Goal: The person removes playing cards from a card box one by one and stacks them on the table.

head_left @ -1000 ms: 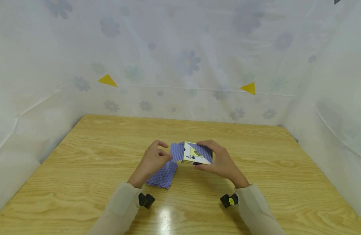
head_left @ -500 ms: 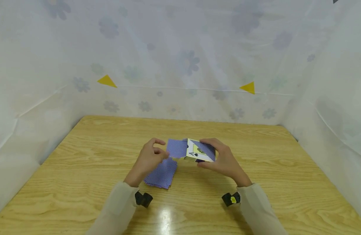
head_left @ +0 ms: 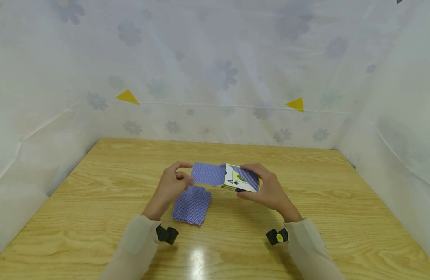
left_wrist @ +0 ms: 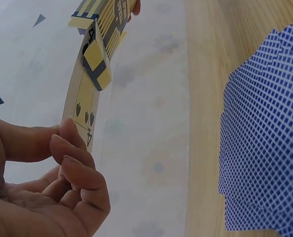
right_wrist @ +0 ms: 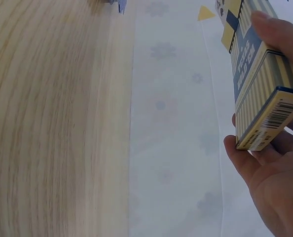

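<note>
In the head view my right hand point(head_left: 269, 190) grips a card box point(head_left: 242, 179) printed with an ace of spades, holding it above the table. A blue-checked playing card point(head_left: 208, 174) sticks well out of the box's left end. My left hand point(head_left: 167, 188) pinches the card's outer end between thumb and fingers. Spade marks show on the card's underside point(left_wrist: 83, 106) in the left wrist view, beside the box's raised flap point(left_wrist: 97, 64). Below lies a loose pile of cards point(head_left: 192, 206), backs up. In the right wrist view, thumb and fingers clasp the striped box point(right_wrist: 260, 84).
The wooden table point(head_left: 306, 233) carries the card pile left of centre. White flowered sheeting point(head_left: 200, 58) closes off the back and both sides. Two yellow triangles, a left one point(head_left: 128, 97) and a right one point(head_left: 295, 104), are on the back sheet. Black devices point(head_left: 167, 234) sit at the wrists.
My left hand has moved left, drawing the card further out of the box. My right hand and the box have shifted slightly right. More of the pile shows now.
</note>
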The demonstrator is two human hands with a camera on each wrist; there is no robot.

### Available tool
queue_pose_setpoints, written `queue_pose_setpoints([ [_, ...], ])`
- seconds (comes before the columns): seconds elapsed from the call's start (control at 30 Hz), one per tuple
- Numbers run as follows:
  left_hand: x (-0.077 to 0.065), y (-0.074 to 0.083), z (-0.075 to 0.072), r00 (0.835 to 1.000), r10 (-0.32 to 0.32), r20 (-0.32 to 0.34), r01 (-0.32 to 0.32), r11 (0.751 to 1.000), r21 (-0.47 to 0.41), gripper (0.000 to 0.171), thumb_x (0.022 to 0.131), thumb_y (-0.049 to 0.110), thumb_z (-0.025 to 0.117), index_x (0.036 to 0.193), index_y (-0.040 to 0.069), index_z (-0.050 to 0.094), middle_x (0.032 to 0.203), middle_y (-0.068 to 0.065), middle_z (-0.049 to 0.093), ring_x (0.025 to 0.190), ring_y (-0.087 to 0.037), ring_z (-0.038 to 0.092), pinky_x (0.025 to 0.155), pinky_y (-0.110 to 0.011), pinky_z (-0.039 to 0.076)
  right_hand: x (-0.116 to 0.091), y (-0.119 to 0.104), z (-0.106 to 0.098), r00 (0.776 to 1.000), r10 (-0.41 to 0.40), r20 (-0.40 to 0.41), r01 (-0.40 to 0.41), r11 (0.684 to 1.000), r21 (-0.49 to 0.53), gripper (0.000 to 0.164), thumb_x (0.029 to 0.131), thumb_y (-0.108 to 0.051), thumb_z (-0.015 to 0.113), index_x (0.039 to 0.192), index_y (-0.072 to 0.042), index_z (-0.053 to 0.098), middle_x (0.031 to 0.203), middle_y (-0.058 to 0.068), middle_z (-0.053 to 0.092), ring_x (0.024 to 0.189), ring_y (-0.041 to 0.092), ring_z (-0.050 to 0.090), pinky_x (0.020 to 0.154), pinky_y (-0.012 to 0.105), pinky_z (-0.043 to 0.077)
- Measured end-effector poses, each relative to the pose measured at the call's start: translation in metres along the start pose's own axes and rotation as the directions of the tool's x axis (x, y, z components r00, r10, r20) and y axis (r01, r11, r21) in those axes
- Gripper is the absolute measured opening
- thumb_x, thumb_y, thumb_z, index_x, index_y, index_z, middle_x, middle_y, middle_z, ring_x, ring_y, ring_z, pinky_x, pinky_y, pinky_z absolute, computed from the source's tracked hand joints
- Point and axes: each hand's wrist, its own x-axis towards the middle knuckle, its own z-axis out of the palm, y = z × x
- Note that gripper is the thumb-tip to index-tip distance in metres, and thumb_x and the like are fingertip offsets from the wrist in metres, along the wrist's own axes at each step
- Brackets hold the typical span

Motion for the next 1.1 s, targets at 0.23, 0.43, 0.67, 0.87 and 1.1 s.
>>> queue_pose_setpoints([
  [0.23,0.001,0.0,-0.003,1.0,0.017,-0.026,-0.016,0.999,0.052,0.034,0.094,-0.003,0.048,0.127,0.002,0.057,0.089,-0.02,0.067,0.072,-0.017,0.059,0.062,-0.029,0.044,0.0,0.0,0.0,1.0,-0.019,-0.014,0.019,1.0,-0.021,0.069,0.07,-0.02,0.085,0.13,-0.006,0.055,0.127,0.01,0.057,0.107,0.023,0.058,0.083,0.038,0.051],
  [0.43,0.0,0.001,-0.007,0.997,0.037,-0.062,-0.033,0.997,0.073,0.035,0.095,-0.002,0.05,0.13,-0.001,0.054,0.084,-0.014,0.067,0.065,-0.015,0.055,0.06,-0.027,0.044,0.0,0.0,0.0,1.0,-0.016,-0.013,0.015,1.0,-0.02,0.069,0.07,-0.02,0.085,0.13,-0.006,0.055,0.127,0.01,0.057,0.105,0.021,0.058,0.082,0.035,0.052],
  [0.67,0.001,-0.001,-0.007,0.997,0.034,-0.071,-0.028,0.997,0.076,0.038,0.096,-0.001,0.049,0.133,-0.001,0.052,0.085,-0.013,0.066,0.069,-0.013,0.055,0.055,-0.023,0.04,-0.001,0.0,0.0,1.0,0.0,-0.005,0.0,1.0,-0.008,0.07,0.07,-0.021,0.085,0.131,-0.007,0.054,0.128,0.009,0.057,0.106,0.021,0.058,0.083,0.038,0.051],
  [0.87,0.003,-0.004,-0.008,0.995,0.029,-0.099,-0.023,0.998,0.067,0.033,0.096,0.0,0.05,0.128,0.002,0.058,0.081,-0.01,0.062,0.064,-0.013,0.05,0.055,-0.023,0.04,0.0,0.0,0.001,1.0,0.004,-0.004,-0.004,1.0,-0.008,0.07,0.07,-0.02,0.086,0.131,-0.006,0.054,0.128,0.009,0.057,0.107,0.022,0.057,0.084,0.041,0.051],
  [1.1,0.005,-0.006,-0.011,0.989,0.01,-0.144,-0.002,0.998,0.062,0.026,0.097,0.002,0.048,0.115,0.002,0.067,0.085,-0.011,0.063,0.069,-0.013,0.052,0.059,-0.024,0.043,0.0,-0.003,0.001,1.0,-0.005,-0.003,0.005,1.0,-0.01,0.069,0.07,-0.02,0.086,0.131,-0.007,0.055,0.127,0.009,0.057,0.106,0.022,0.057,0.083,0.041,0.051],
])
